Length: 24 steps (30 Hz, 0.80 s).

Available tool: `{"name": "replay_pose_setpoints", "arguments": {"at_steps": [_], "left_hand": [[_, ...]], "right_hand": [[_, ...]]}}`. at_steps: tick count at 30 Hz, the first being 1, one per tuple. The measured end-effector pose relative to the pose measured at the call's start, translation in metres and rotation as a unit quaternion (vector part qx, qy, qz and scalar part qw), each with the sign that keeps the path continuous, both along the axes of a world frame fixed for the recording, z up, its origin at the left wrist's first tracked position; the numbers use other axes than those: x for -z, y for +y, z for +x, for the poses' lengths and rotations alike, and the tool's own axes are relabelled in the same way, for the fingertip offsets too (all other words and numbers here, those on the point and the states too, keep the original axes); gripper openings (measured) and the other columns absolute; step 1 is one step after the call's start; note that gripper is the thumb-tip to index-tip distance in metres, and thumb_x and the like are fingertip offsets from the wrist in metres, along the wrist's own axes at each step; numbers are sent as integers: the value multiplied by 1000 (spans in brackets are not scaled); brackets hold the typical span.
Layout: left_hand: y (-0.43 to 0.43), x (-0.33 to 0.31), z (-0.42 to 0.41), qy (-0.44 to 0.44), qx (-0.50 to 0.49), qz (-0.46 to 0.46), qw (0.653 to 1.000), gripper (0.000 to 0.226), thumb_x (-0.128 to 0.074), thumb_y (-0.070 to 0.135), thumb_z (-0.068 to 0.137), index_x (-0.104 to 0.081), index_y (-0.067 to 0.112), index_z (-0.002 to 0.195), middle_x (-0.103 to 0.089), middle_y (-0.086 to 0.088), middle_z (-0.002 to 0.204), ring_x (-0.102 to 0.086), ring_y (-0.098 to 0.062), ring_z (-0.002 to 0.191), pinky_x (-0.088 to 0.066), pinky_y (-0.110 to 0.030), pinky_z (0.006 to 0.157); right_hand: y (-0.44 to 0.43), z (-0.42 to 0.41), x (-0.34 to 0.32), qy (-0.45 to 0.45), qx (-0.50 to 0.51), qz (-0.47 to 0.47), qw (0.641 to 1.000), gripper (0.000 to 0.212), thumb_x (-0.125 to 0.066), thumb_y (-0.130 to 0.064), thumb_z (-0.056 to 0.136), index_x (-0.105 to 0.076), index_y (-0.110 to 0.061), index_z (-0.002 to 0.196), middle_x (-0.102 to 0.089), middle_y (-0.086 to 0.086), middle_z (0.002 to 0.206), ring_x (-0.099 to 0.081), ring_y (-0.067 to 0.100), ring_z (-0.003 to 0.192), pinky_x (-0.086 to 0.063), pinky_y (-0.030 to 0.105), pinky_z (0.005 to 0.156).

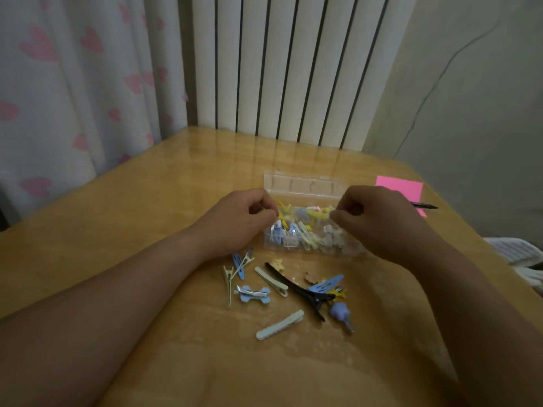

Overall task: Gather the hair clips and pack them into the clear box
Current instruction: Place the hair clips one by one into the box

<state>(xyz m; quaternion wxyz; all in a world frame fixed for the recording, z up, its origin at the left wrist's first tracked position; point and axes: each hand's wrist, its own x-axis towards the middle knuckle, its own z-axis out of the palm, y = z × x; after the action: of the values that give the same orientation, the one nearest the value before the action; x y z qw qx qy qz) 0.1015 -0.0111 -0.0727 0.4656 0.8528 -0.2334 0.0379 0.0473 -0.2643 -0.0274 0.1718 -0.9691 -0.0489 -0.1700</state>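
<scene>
We see the left hand (238, 221) curled at the left end of the clear box (311, 230), fingers drawn together in a pinch against its rim; we cannot tell whether they hold a clip or only the box edge. The box sits toward the far right part of the table (147, 201), lid (302, 183) raised behind it, and holds a mixed load of yellow, blue and white hair clips. Loose clips lie near the box on its near side: a blue bone-shaped clip (254, 294), a black clip (299, 289), a pale long clip (279, 324). The right hand (379, 221) pinches likewise at the box's right end. A pink note (402, 189) and pen (424, 205) lie by the right edge.
</scene>
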Motion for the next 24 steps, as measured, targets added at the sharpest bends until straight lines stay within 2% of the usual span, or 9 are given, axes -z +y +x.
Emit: {"name": "replay_pose_setpoints", "arguments": {"at_steps": [4,6,8,10,12,15,18,22,24], "left_hand": [[1,1,0,-7,-3,3,1000,10,-65,22,98,-74,24,98,-70,2,88,-57,-2,71,-49,-24,68],[0,1,0,-11,-7,0,1000,10,-65,20,98,-75,23,98,-69,5,84,-56,1,67,-47,-16,62],[0,2,1,-15,-9,-6,1000,10,-65,18,97,-75,22,97,-66,8,79,-54,2,63,-44,-13,58],[0,2,1,-19,-9,-10,1000,10,-66,17,95,-75,21,96,-63,10,74,-53,2,61,-42,-14,57],[0,2,2,-19,-7,-12,1000,10,-66,16,94,-75,20,95,-61,10,71,-52,1,60,-41,-14,57],[-1,2,2,-18,-6,-12,1000,11,-65,15,94,-75,19,96,-63,9,74,-52,1,62,-42,-16,58],[-1,3,3,-15,-6,-8,1000,11,-65,17,95,-75,21,96,-67,5,80,-55,-2,67,-46,-21,63],[0,4,4,-15,-7,-10,1000,10,-66,18,94,-75,23,94,-71,-3,86,-60,-13,74,-51,-34,71],[0,4,5,-15,-7,-11,1000,10,-66,18,93,-75,23,94,-71,-6,87,-58,-11,72,-50,-34,70]], "right_hand": [[18,-12,-8,3,-87,31,996,10,-73,-37,94,-70,-31,86,-68,-12,76,-61,2,69,-49,27,62],[29,-18,-12,35,-126,37,991,6,-74,-35,94,-72,-32,89,-70,-13,79,-64,1,73,-54,26,66],[39,-23,-12,67,-157,1,985,2,-73,-35,94,-74,-34,96,-71,-16,85,-66,-1,79,-58,26,73],[49,-26,-10,89,-181,-49,978,11,-71,-35,96,-77,-36,105,-71,-19,91,-65,-3,83,-57,22,76],[57,-27,-8,107,-191,-87,972,19,-68,-37,97,-76,-39,115,-73,-18,96,-66,-1,83,-58,24,78],[65,-28,-3,136,-185,-143,963,29,-65,-43,99,-70,-44,128,-65,-19,89,-61,1,78,-60,30,80],[70,-29,-1,142,-181,-175,957,30,-62,-45,100,-70,-44,129,-61,-19,87,-59,2,79,-60,31,80],[75,-30,-1,111,-172,-208,957,28,-56,-47,103,-69,-40,127,-73,-12,106,-67,11,94,-59,34,81],[79,-30,1,87,-168,-234,954,25,-52,-46,104,-70,-36,119,-71,-9,98,-66,14,88,-57,35,74]]}}
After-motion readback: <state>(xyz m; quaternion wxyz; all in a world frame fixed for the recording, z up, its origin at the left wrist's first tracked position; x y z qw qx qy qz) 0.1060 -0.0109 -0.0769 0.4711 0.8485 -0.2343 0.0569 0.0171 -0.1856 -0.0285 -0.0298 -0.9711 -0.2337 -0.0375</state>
